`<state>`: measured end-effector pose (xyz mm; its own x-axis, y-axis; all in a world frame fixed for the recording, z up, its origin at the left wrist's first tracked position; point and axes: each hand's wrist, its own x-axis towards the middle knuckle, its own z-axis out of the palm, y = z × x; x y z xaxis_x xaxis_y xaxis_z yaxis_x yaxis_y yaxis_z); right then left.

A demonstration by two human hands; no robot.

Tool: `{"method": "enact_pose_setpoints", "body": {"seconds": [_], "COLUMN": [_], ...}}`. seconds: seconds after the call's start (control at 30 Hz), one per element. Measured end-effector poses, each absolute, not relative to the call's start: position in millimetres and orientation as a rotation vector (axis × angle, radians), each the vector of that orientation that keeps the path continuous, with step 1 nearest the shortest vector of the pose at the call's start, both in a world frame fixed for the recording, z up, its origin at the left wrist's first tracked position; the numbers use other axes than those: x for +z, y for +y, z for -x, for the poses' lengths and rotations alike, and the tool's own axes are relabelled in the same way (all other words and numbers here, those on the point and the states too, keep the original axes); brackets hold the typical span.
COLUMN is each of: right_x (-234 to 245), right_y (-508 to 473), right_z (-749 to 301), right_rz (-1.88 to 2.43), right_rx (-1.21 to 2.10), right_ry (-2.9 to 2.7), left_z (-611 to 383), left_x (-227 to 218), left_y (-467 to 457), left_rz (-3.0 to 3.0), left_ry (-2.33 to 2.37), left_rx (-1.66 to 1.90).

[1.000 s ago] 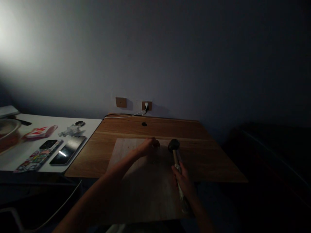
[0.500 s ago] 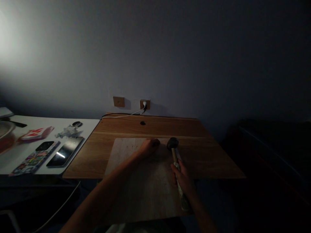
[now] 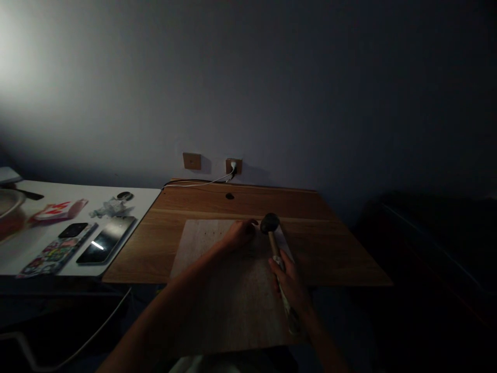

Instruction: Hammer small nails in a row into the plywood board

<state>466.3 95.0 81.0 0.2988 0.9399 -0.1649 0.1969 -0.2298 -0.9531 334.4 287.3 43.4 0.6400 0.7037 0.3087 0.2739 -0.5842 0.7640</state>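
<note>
My right hand (image 3: 289, 278) is wrapped round the handle of a mallet (image 3: 270, 224) with a dark, rounded head. The mallet's head is over the far right part of a pale wooden board (image 3: 240, 305), just right of my left hand (image 3: 241, 233). That left hand rests on the board with its fingers curled towards the mallet's head, one finger slightly extended. Whatever its fingertips pinch is too small and dark to make out. Several small dark marks, perhaps nails or holes, show in a row on the board left of my left hand.
Under the board is a brown wooden table (image 3: 330, 259). A white table (image 3: 143, 199) on the left bears a phone (image 3: 106, 241), a patterned case (image 3: 54, 254), crumpled plastic (image 3: 111, 207), a red-and-white packet (image 3: 60, 210) and a bowl (image 3: 10, 207). Cables (image 3: 202, 182) run to a wall socket (image 3: 233, 166).
The mallet's head has shifted a little left, closer to my left hand. One finger of the left hand now sticks out slightly more. The whole view has shifted slightly.
</note>
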Motion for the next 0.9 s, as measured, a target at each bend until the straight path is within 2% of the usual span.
{"method": "enact_pose_setpoints", "body": {"seconds": [0.5, 0.67, 0.9], "right_x": [87, 83, 74], "right_y": [101, 86, 64], "right_z": [-454, -465, -483], "right_rz": [1.704, 1.669, 1.736], "right_rx": [1.063, 1.056, 1.047], "right_ry": [-1.058, -1.001, -0.925], "left_z": [-334, -313, -292], "left_x": [47, 71, 102], "left_y": [287, 281, 258], "left_rz": [-2.12, -2.332, -2.656], "left_ry": [0.804, 0.668, 0.432], "left_rx": [0.762, 0.706, 0.253]}}
